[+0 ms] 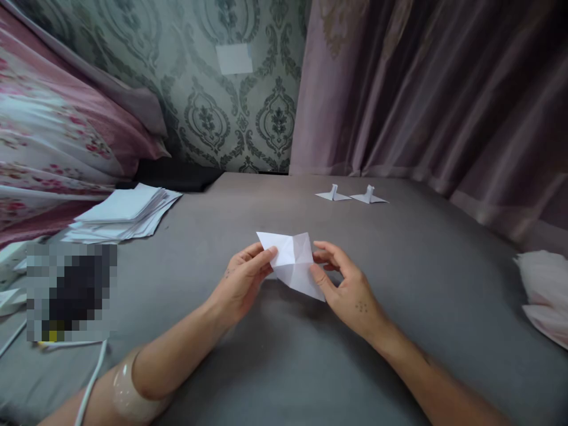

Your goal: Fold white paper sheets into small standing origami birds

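Observation:
A creased sheet of white folded paper (293, 259) is held up in front of me, with pointed corners at the upper left and lower right. My left hand (248, 272) pinches its left side, thumb on the near face and fingers behind. At the right edge is my right hand (344, 284), its thumb against the paper and its fingers curled at the edge. Part of the right fingers is hidden behind the paper, so how firmly they grip is hard to see. A pale bangle (128, 390) circles my left forearm.
Two folded paper figures (333, 194) stand far back on the grey surface (248, 207). A stack of white paper (119, 207) lies at the left, near a black item (177, 174). A white cable (95, 378) crosses my left arm. Pinkish fabric (545, 290) sits at the right.

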